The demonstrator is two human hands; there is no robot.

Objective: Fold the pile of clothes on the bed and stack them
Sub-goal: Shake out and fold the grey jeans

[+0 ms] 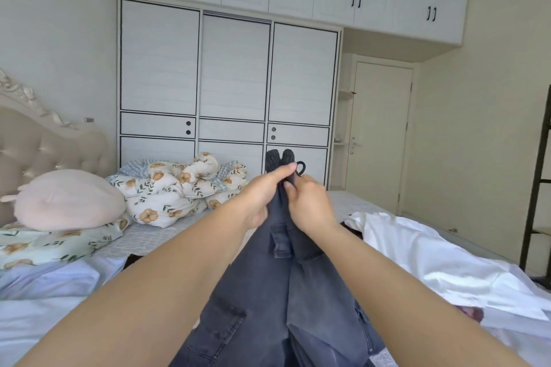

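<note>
Dark grey jeans hang lengthwise, top gripped by left hand and right hand

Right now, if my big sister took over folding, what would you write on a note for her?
Left hand and right hand both grip the top end of the dark grey jeans, held up over the bed.
A white garment lies unfolded on the right, a pale blue garment unfolded on the left.
Done: no folded stack is in view.
Left: fold the jeans, fold the white and blue pieces, stack them all.
The flowered quilt and pink pillow sit near the headboard.
</note>
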